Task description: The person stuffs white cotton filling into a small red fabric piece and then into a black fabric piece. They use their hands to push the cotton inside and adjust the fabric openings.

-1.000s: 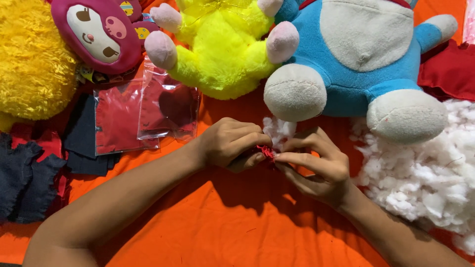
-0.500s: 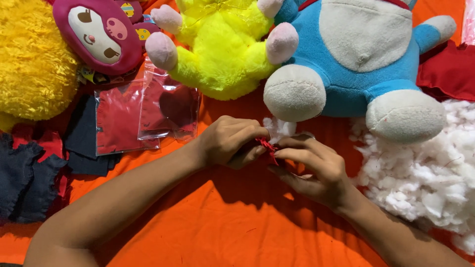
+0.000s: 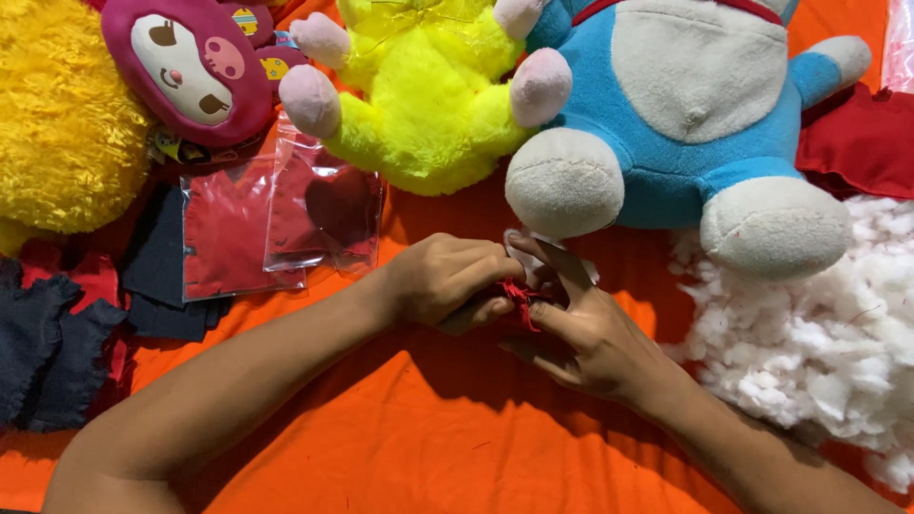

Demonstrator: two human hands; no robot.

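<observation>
My left hand (image 3: 446,279) and my right hand (image 3: 583,330) meet at the middle of the orange cloth (image 3: 428,428). Between their fingertips they pinch a small red fabric piece (image 3: 519,298); most of it is hidden by the fingers. A bit of white stuffing (image 3: 524,249) shows just behind the fingers. The left fingers curl shut over the piece. The right thumb and index finger press on it from the other side while the other right fingers spread.
A blue and white plush (image 3: 685,114), a yellow-green plush (image 3: 419,95), a pink plush head (image 3: 190,62) and a fuzzy yellow plush (image 3: 57,114) line the far edge. Clear bags with red fabric (image 3: 276,224) lie left. A white stuffing pile (image 3: 819,343) lies right. Dark fabric pieces (image 3: 48,352) sit far left.
My right hand has shifted slightly and its fingers have opened out more around the red piece. The left hand stays nearly still.
</observation>
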